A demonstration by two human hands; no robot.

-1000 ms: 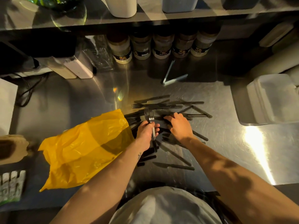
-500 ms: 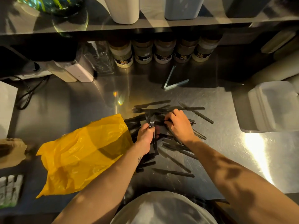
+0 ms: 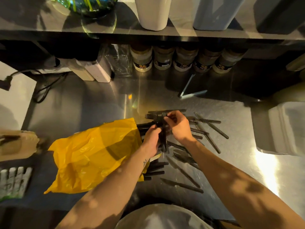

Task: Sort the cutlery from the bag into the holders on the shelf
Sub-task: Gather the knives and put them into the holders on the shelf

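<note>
Though dim, steel counter under shelf

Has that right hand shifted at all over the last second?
Yes: the right hand came off the loose cutlery and drew slightly toward the yellow bag, now pinching the forks the left hand grips.

Steel counter; jars at back, perhaps spices; warm glare right.

Black cutlery, seemingly plastic, lies scattered beside the yellow bag.
</note>
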